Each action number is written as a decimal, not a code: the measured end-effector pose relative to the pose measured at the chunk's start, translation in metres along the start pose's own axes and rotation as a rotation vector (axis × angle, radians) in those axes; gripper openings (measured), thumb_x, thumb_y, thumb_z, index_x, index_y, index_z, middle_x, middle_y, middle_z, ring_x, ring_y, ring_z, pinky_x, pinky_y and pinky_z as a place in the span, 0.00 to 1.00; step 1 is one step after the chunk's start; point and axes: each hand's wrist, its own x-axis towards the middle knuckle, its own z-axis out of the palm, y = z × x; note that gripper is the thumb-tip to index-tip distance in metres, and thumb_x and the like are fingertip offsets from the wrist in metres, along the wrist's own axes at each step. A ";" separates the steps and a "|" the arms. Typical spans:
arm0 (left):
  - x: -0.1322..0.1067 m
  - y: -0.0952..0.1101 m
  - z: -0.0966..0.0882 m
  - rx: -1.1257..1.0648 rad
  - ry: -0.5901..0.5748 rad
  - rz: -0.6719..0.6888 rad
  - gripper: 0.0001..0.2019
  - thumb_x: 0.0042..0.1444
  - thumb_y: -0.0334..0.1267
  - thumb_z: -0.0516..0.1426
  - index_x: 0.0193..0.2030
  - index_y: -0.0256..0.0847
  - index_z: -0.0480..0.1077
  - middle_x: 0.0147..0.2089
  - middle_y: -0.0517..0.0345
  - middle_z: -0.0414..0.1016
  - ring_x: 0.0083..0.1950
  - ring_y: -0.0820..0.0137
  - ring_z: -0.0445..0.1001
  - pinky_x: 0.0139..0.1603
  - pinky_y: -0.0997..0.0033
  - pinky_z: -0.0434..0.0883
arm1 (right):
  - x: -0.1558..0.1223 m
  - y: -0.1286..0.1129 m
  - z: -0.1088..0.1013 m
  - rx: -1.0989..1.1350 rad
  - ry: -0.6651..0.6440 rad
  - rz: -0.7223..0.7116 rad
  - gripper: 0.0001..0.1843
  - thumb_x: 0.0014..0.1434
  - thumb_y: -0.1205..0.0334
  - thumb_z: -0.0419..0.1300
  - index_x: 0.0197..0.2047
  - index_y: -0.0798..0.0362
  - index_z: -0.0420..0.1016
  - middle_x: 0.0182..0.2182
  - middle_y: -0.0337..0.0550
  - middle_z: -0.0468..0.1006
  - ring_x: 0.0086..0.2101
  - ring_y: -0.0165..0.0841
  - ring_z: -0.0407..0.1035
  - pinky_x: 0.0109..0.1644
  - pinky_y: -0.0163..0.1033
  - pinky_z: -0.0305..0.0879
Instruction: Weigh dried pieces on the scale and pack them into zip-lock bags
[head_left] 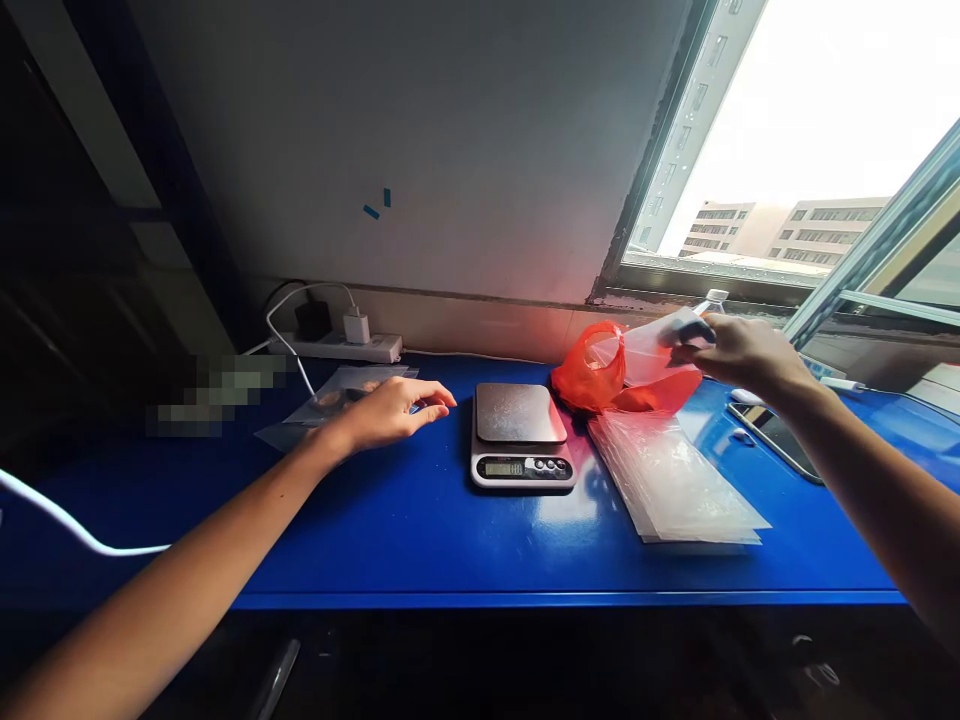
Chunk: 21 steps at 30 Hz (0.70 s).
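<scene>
My right hand (739,352) is pinched on a clear plastic pouch (649,355), held up over a red plastic bag (600,385) at the back of the blue table (420,540). My left hand (390,412) rests palm down with fingers stretched out, on the table beside some filled clear pouches (334,400). A small digital kitchen scale (521,437) stands between my hands with nothing on its platform. A stack of flat clear pouches (675,480) lies to the right of the scale.
A white power strip (341,346) with a charger and cables sits against the wall at the back left. A phone (776,435) lies flat at the right. A clear bottle (709,302) stands by the open window. A white cable (67,520) crosses the left edge.
</scene>
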 end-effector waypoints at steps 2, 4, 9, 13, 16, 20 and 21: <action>-0.001 0.000 -0.001 -0.001 0.000 -0.004 0.15 0.57 0.47 0.54 0.44 0.42 0.74 0.43 0.55 0.80 0.45 0.66 0.77 0.46 0.68 0.72 | 0.010 -0.006 -0.008 -0.002 -0.065 0.005 0.18 0.52 0.49 0.57 0.45 0.43 0.76 0.38 0.44 0.78 0.33 0.37 0.69 0.33 0.37 0.57; -0.002 -0.002 -0.001 -0.008 -0.002 -0.008 0.15 0.58 0.47 0.53 0.45 0.42 0.73 0.44 0.55 0.80 0.45 0.66 0.77 0.46 0.67 0.72 | 0.017 -0.011 -0.014 0.018 -0.109 0.017 0.19 0.52 0.47 0.58 0.45 0.45 0.75 0.36 0.45 0.78 0.31 0.35 0.68 0.33 0.38 0.56; -0.002 -0.007 -0.001 -0.012 -0.005 -0.001 0.14 0.59 0.46 0.53 0.46 0.43 0.73 0.43 0.56 0.80 0.45 0.66 0.77 0.45 0.68 0.71 | 0.028 -0.017 -0.019 0.039 -0.071 0.022 0.24 0.53 0.44 0.59 0.45 0.52 0.76 0.34 0.50 0.78 0.30 0.34 0.64 0.34 0.39 0.55; -0.003 -0.005 -0.002 0.026 -0.002 -0.001 0.14 0.58 0.45 0.53 0.46 0.43 0.73 0.44 0.56 0.80 0.45 0.66 0.76 0.44 0.69 0.70 | 0.034 -0.017 -0.014 0.020 -0.044 -0.041 0.21 0.57 0.45 0.56 0.43 0.51 0.78 0.34 0.49 0.78 0.30 0.33 0.63 0.35 0.39 0.53; -0.004 -0.004 -0.002 0.028 -0.023 -0.006 0.14 0.59 0.45 0.53 0.47 0.43 0.73 0.44 0.55 0.79 0.45 0.66 0.76 0.45 0.68 0.70 | 0.040 -0.017 -0.017 0.006 -0.026 -0.027 0.19 0.57 0.45 0.56 0.43 0.48 0.78 0.36 0.49 0.78 0.31 0.34 0.64 0.35 0.40 0.52; -0.004 -0.005 -0.002 0.037 -0.033 -0.007 0.14 0.59 0.45 0.53 0.47 0.44 0.73 0.45 0.56 0.79 0.46 0.66 0.76 0.44 0.69 0.70 | 0.046 -0.018 -0.031 0.018 0.033 0.023 0.18 0.58 0.47 0.56 0.43 0.49 0.79 0.38 0.51 0.77 0.33 0.35 0.64 0.35 0.40 0.53; -0.004 -0.005 -0.001 0.037 -0.033 -0.004 0.14 0.59 0.44 0.53 0.47 0.44 0.73 0.44 0.56 0.79 0.45 0.66 0.76 0.44 0.70 0.70 | 0.046 -0.019 -0.034 0.024 0.055 0.034 0.19 0.58 0.48 0.56 0.43 0.50 0.79 0.39 0.52 0.77 0.34 0.35 0.65 0.35 0.40 0.54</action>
